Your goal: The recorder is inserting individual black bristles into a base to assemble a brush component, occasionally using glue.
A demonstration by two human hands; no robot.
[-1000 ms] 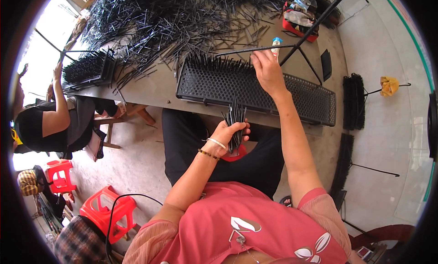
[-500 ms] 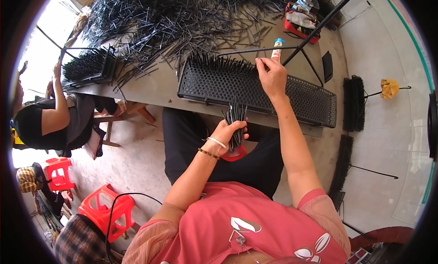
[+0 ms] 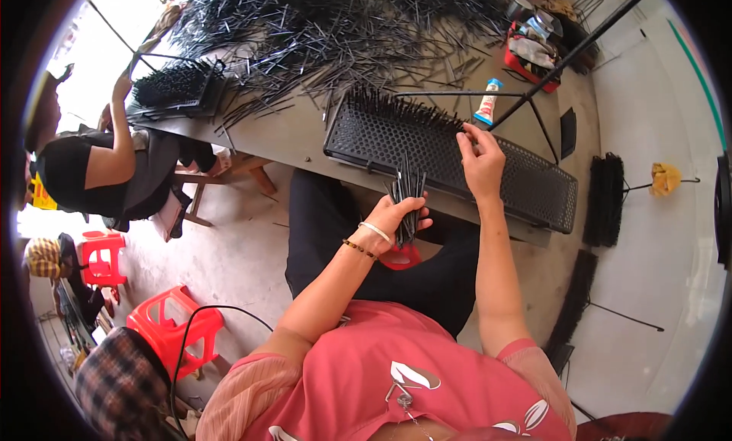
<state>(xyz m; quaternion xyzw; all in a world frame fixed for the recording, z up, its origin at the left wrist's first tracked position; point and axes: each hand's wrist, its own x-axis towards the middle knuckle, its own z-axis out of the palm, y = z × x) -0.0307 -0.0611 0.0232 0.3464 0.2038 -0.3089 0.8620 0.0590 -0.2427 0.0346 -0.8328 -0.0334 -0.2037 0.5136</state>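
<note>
My left hand [image 3: 396, 217] is wrapped round a bundle of thin black plastic bristles [image 3: 409, 188], held upright below the table's near edge. On the table lies a long black brush board [image 3: 526, 178] full of small holes, slanting away to the right. Black bristles [image 3: 400, 109] stand in its far left rows, while the holes on the right are bare. Where the standing bristles end, my right hand [image 3: 483, 166] is above the board with thumb and forefinger pinched together. Whatever sits between those fingertips is too small to make out.
A big heap of loose black bristles [image 3: 305, 29] covers the table's far side. A wrapped snack [image 3: 488, 102] and a red basket [image 3: 530, 60] lie beyond the board, under a dark metal frame [image 3: 568, 60]. A co-worker [image 3: 91, 166] sits at left; red stools [image 3: 179, 327] stand behind.
The whole view has shifted, so everything sits a little further right and lower. My right hand stays near the end of the bristle rows, and my left hand keeps its bundle.
</note>
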